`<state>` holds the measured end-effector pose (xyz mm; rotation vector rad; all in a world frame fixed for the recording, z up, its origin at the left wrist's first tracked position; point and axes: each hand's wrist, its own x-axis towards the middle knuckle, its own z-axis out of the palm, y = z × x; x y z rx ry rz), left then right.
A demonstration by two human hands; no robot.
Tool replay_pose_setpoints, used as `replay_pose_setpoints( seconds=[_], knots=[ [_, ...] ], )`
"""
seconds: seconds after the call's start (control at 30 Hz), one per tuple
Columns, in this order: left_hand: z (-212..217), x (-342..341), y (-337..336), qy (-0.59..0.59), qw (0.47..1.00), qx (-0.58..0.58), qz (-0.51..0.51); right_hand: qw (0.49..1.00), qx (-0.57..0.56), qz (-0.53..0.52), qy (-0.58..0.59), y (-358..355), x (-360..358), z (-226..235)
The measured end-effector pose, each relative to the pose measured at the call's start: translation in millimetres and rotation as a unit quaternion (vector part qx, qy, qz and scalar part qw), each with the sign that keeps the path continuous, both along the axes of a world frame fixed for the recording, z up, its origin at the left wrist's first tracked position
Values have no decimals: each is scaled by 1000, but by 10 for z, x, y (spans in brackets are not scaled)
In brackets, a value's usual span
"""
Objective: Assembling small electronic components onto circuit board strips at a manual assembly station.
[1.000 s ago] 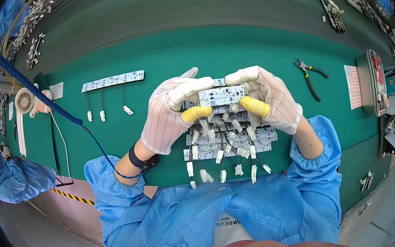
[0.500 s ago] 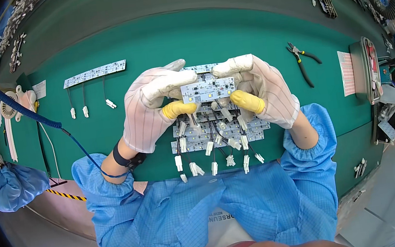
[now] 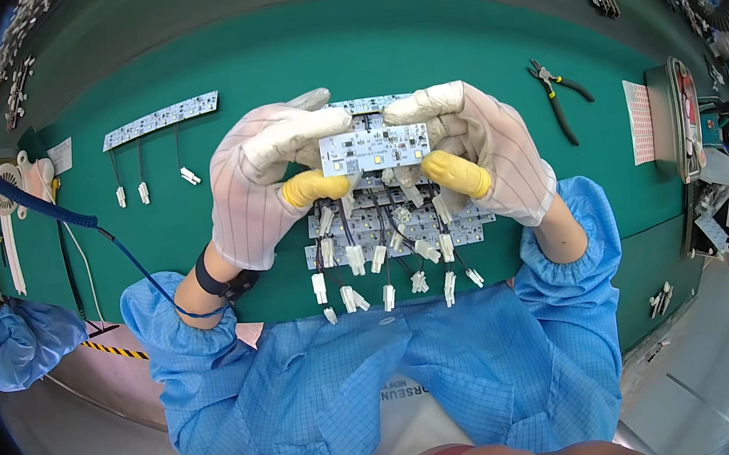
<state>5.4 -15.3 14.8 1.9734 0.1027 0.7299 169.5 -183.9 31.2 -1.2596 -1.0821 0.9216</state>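
Since a moment ago both hands have lifted the small white circuit board (image 3: 375, 149) a little farther from the body, and it now sits level between them above the pile. Left hand (image 3: 273, 184), in a white glove with a yellow thumb cap, pinches the board's left end between thumb and forefinger; right hand (image 3: 483, 154), gloved the same way, pinches the right end, so each grip is narrow and closed on the board. Thin dark wires with white plugs (image 3: 388, 295) hang from the boards toward the near edge. Just under the hands lies a pile of similar boards (image 3: 409, 222) on the green counter (image 3: 272, 66). Far left on the counter lies a long curved strip board (image 3: 160, 120) with three short leads. Black pliers (image 3: 556, 99) lie to the right of the hands, well apart from them. A dark wrist strap (image 3: 211, 278) on the left wrist joins a blue coiled cord (image 3: 44, 208) running off to the far left.
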Motion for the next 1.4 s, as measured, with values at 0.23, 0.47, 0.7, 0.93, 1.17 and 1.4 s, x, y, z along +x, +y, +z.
replay_pose_setpoints(
  seconds=[0.23,0.47,0.7,0.93,1.17,1.4],
  knots=[
    [-29,-8,67,5,1000,9,-27,999,-30,21,26,-11,29,25],
    [-30,-6,15,-17,999,35,-2,999,-30,11,37,-25,-13,118],
    [-12,9,22,-43,998,55,8,999,-48,-15,1,-27,-29,146],
    [-20,10,32,-27,997,66,22,998,-6,-25,-63,-24,19,68],
    [-22,-22,-3,-22,997,65,25,998,-48,-26,34,-32,-47,114],
    [-24,27,-2,-2,994,82,74,999,-4,13,-40,-34,27,121]
  ],
)
